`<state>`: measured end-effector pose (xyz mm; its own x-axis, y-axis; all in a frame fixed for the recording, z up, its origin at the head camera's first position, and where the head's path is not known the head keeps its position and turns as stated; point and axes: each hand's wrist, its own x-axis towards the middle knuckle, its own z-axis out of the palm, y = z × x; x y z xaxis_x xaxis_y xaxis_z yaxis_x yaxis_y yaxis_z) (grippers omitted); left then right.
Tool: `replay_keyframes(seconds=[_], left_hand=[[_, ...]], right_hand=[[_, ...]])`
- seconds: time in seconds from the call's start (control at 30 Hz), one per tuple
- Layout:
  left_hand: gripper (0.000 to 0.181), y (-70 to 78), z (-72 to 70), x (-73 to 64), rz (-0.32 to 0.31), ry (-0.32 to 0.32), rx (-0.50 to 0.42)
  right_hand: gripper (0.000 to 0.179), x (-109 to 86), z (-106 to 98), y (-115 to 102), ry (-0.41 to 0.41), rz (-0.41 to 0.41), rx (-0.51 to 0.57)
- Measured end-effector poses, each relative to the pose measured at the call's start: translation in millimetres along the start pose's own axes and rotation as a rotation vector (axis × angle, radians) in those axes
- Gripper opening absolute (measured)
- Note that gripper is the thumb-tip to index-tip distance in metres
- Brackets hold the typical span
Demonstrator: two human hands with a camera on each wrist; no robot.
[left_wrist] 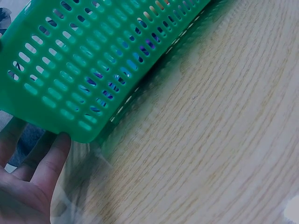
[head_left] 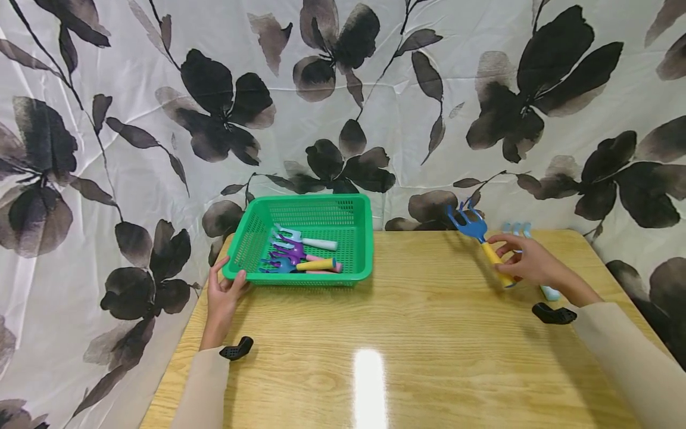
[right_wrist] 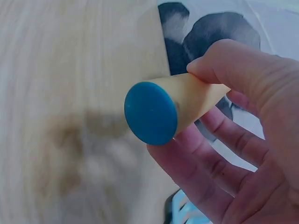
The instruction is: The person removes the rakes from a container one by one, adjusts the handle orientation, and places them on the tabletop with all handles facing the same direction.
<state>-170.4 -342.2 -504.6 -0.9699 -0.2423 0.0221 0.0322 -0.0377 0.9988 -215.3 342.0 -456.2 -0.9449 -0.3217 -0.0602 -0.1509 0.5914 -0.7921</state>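
Note:
A blue hand fork [head_left: 471, 227] with a yellow handle is raised above the table's right side, tines pointing up and left. My right hand [head_left: 522, 259] grips its handle between thumb and fingers; the right wrist view shows the handle's blue end cap [right_wrist: 150, 113]. At the left, my left hand [head_left: 222, 298] holds the near left corner of a green plastic basket [head_left: 300, 278], thumb at the front and fingers along the side. Inside the basket lie several small hand forks, among them a light blue one [head_left: 320, 243], a purple one [head_left: 292, 253] and a blue-and-yellow one [head_left: 316, 264].
Behind and partly under my right hand lies a light blue hand fork [head_left: 550, 293], mostly hidden. The wooden table [head_left: 429, 333] ends at a floral curtain [head_left: 407, 119] along the back and sides. Bright glare [head_left: 368, 387] shows on the near tabletop.

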Motion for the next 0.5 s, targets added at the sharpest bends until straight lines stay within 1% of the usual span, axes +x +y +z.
replay_keyframes(seconds=[0.1,0.23,0.4,0.5], left_hand=[[0.068,-5.8,-2.4,2.7,0.013,0.005,0.005],[0.067,-9.4,-3.7,4.6,0.032,0.005,0.017],[0.067,-11.1,-2.9,5.4,0.044,0.010,0.020],[0.067,-12.7,-2.9,4.8,0.049,0.011,0.017]], right_hand=[[0.055,-5.7,0,11,0.016,0.022,-0.021],[0.060,-10.5,0,20,0.033,0.077,-0.066],[0.064,-13.8,0,25,0.039,0.158,-0.086],[0.064,-14.0,2,26,0.038,0.174,-0.096]])
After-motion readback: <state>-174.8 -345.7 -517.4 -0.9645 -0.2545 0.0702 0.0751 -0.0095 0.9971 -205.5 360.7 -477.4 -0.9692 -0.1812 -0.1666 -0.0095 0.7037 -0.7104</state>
